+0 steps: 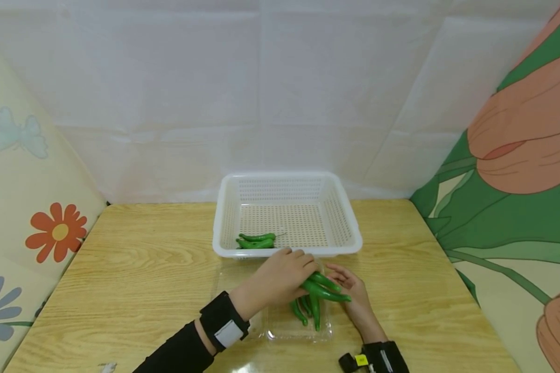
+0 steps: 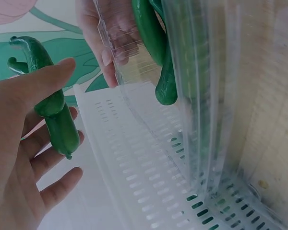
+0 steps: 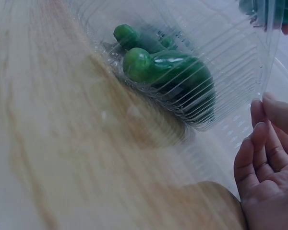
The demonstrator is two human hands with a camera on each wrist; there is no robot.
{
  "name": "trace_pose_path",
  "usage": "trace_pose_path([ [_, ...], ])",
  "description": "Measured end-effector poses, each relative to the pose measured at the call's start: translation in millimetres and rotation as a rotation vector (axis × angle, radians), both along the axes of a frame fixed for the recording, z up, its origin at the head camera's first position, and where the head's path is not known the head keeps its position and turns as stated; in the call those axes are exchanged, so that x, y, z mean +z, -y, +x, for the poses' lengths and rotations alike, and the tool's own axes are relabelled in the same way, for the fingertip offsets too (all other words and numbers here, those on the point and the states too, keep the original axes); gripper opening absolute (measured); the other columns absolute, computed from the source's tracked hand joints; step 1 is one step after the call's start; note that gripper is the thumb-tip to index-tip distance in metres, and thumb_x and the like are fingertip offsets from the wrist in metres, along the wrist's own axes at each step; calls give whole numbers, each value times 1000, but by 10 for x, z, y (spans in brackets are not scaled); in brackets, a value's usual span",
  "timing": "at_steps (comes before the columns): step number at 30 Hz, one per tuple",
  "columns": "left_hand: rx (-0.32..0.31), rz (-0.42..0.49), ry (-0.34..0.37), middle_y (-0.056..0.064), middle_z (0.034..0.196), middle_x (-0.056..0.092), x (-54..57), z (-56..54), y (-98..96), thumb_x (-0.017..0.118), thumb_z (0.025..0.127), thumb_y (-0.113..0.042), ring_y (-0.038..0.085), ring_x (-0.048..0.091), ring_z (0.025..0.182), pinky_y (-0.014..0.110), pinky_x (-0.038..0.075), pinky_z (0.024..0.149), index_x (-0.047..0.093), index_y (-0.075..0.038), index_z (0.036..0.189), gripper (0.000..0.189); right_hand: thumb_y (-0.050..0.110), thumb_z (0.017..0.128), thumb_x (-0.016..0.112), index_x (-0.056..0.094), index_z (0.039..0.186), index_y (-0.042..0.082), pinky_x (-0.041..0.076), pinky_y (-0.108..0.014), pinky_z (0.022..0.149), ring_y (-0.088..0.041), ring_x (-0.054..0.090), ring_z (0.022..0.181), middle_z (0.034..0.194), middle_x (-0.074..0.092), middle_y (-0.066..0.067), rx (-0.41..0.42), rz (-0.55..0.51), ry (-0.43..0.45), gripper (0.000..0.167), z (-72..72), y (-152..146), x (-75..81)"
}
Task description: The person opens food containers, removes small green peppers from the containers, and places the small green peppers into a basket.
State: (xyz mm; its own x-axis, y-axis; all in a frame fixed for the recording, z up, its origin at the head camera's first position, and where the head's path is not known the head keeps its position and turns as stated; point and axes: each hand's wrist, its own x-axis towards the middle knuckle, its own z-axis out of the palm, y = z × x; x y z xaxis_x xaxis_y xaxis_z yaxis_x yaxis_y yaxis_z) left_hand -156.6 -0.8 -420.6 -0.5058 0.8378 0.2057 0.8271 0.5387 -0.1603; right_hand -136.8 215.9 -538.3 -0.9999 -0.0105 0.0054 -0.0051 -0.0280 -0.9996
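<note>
Long green chili peppers are held in my left hand, above a clear plastic clamshell box. In the left wrist view, the thumb and fingers of that hand curl round the peppers. More green chili peppers lie inside the box, seen through its ribbed wall in the right wrist view. My right hand is at the box's right side. Its thumb and fingertips pinch the box rim in the right wrist view, and the box stands tilted there.
Just behind the box is a white perforated plastic basket, with several green chili peppers in its near left corner. Both stand on a wood-grain table. A white sheet hangs behind, with printed panels at both sides.
</note>
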Motion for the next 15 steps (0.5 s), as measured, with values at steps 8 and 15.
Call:
trace_pose_path([
  [8, 64, 18, 6, -4, 116, 64, 26, -41, -19, 71, 90, -45, 13, 61, 104, 31, 51, 87, 62, -18, 127, 47, 9, 98, 61, 59, 127, -11, 53, -22, 82, -6, 64, 101, 108, 70, 9, -26, 73, -22, 35, -1, 1, 7],
  [15, 103, 69, 35, -3, 119, 64, 29, -108, -15, 68, 91, -47, 14, 60, 108, 31, 50, 89, 62, -20, 126, 45, 15, 94, 69, 64, 126, -1, 49, -23, 91, -9, 61, 106, 113, 70, 0, -49, 125, 59, 36, 4, -8, 8],
])
